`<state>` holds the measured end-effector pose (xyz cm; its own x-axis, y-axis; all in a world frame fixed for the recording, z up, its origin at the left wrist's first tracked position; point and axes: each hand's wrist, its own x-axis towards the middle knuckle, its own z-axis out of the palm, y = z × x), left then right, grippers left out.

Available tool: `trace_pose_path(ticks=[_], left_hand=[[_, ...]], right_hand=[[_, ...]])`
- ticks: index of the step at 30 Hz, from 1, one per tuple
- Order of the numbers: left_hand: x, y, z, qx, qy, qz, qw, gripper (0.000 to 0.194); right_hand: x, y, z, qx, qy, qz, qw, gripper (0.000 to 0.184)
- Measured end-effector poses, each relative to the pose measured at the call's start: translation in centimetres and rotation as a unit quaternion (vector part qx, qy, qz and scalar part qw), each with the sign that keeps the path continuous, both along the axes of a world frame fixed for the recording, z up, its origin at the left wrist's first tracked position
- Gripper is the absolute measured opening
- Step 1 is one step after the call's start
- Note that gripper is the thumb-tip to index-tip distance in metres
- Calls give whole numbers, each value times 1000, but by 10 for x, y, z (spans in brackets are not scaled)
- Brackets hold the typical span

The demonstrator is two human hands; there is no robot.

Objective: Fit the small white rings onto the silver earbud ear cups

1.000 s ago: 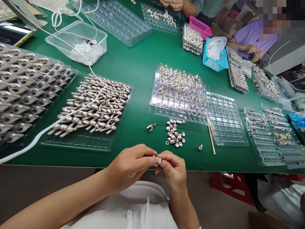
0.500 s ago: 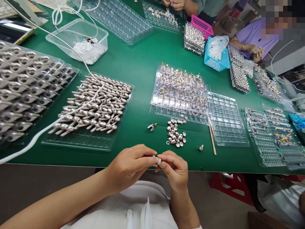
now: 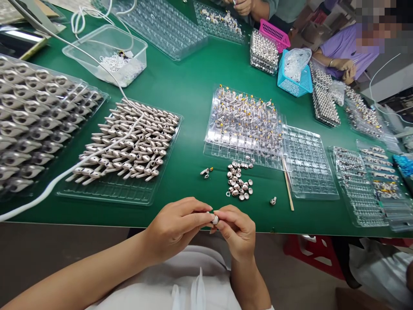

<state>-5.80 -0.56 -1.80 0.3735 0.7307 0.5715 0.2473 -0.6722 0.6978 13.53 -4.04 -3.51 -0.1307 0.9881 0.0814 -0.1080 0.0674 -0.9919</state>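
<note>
Both hands meet at the table's front edge, closed around one small pale earbud shell. My left hand pinches it from the left, thumb and fingers stretched toward the tip. From the other side, my right hand grips it between thumb and curled forefinger. The fingers cover most of the shell, so its full form is hidden. Just beyond lies a loose group of small rounded shell caps. A small piece with a yellow tip is left of them, and a single stemmed part is to the right.
A tray of stemmed earbud shells sits left, crossed by a white cable. Ahead is a clear tray of yellow-tipped parts, with a thin wooden stick beside it. A clear tub and blue basket stand farther back. Co-workers sit opposite.
My hands keep their pinch on the earbud shell, almost unmoved. The view has shifted very slightly. Across the table, a co-worker's hands have moved a little.
</note>
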Motion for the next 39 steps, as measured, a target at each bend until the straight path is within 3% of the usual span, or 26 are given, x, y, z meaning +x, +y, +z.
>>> trace_pose_path(ticks=[26,39], left_hand=[[3,0,0,-20,-29,1,999,17],[-1,1,-4,7,33,-7,999,21]], right_hand=[[3,4,0,74,-45,1,996,37],[9,3,2,77,-95,29,992,43]])
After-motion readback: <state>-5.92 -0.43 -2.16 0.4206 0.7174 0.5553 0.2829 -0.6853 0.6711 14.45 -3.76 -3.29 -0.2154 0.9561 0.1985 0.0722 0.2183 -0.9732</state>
